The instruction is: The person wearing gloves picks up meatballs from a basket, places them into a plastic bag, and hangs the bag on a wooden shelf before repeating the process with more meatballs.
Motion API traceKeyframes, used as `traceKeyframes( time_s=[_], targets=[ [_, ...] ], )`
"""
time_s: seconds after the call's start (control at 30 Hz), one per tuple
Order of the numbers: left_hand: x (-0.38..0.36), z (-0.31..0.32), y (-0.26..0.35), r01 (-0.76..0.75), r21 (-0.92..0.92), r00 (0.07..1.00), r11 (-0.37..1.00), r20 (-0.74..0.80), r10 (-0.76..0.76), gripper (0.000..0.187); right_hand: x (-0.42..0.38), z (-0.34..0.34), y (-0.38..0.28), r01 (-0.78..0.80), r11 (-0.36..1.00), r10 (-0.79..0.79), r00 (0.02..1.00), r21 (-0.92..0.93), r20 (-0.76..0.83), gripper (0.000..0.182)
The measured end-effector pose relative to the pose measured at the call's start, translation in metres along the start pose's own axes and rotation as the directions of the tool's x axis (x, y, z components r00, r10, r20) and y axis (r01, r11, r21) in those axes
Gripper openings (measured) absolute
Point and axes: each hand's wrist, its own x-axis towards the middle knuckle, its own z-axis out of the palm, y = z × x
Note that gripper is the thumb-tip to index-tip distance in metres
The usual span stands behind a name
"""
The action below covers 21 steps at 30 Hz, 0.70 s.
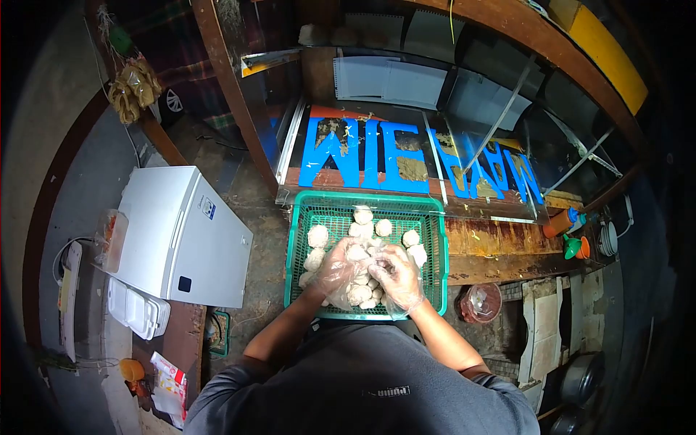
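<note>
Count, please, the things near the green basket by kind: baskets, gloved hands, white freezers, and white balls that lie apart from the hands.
Green basket: 1
Gloved hands: 2, the left hand and the right hand, both on the pile of balls
White freezer: 1
White balls lying apart, such as one at the far side: about 6; the pile under the hands cannot be counted
Total: about 10

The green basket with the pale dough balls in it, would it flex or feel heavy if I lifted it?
The green basket is thin open mesh, so it would probably flex some. The pale balls piled inside likely add weight. Being round and loose, they may roll if it tilts.
</note>
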Motion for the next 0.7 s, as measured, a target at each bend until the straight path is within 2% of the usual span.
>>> traceKeyframes(
  time_s=[0.03,0.1,0.13,0.17,0.2,0.23,0.3,0.43,0.5,0.53,0.6,0.63,0.7],
  targets=[
    [-0.001,0.003,0.006,-0.001,-0.001,1.0,1.0,-0.001,0.001,0.052,0.0,-0.003,-0.001,0.001,1.0,-0.001,1.0,-0.001,0.001,0.017],
    [-0.004,0.008,0.014,0.004,-0.234,0.998,0.972,-0.064,-0.019,0.05,-0.002,-0.008,-0.006,-0.07,0.996,0.067,0.997,0.06,0.041,0.019],
    [-0.004,0.008,0.012,0.004,-0.234,0.998,0.972,-0.065,-0.019,0.05,-0.004,-0.006,-0.003,-0.07,0.996,0.067,0.997,0.061,0.042,0.019],
    [-0.005,0.007,0.009,-0.052,-0.054,0.993,0.997,-0.109,0.046,0.047,-0.007,-0.002,0.001,-0.301,0.921,0.271,0.951,0.247,0.147,0.02],
    [-0.004,0.006,0.004,-0.099,0.129,0.983,0.987,-0.139,0.117,0.044,-0.008,0.001,0.003,-0.517,0.761,0.435,0.855,0.392,0.284,0.02],
    [-0.003,0.007,-0.001,-0.099,0.13,0.984,0.987,-0.136,0.117,0.044,-0.008,0.003,0.005,-0.517,0.761,0.436,0.855,0.393,0.282,0.02],
    [0.001,0.008,-0.009,-0.175,0.287,0.953,0.942,-0.192,0.235,0.044,-0.007,0.007,0.006,-0.518,0.681,0.392,0.855,0.518,0.34,0.019],
    [0.003,0.014,-0.02,-0.168,0.21,0.948,0.963,-0.233,0.216,0.044,-0.006,0.011,0.005,-0.569,0.675,0.462,0.822,0.469,0.333,0.019],
    [0.002,0.015,-0.021,-0.144,0.215,0.951,0.966,-0.24,0.196,0.043,-0.006,0.014,0.0,-0.562,0.502,0.514,0.805,0.657,0.296,0.014],
    [0.001,0.015,-0.021,-0.145,0.216,0.95,0.966,-0.241,0.196,0.043,-0.005,0.014,-0.003,-0.562,0.502,0.514,0.805,0.657,0.296,0.014],
    [-0.004,0.016,-0.02,-0.108,0.429,0.944,0.897,-0.24,0.228,0.04,-0.005,0.014,-0.01,-0.542,0.541,0.521,0.816,0.644,0.25,0.012],
    [-0.005,0.016,-0.02,-0.108,0.429,0.944,0.897,-0.238,0.227,0.04,-0.006,0.016,-0.008,-0.542,0.54,0.522,0.816,0.644,0.249,0.012],
    [-0.006,0.016,-0.019,-0.089,0.383,0.959,0.919,-0.216,0.183,0.039,-0.009,0.02,0.0,-0.488,0.63,0.473,0.858,0.604,0.199,0.009]
  ],
)
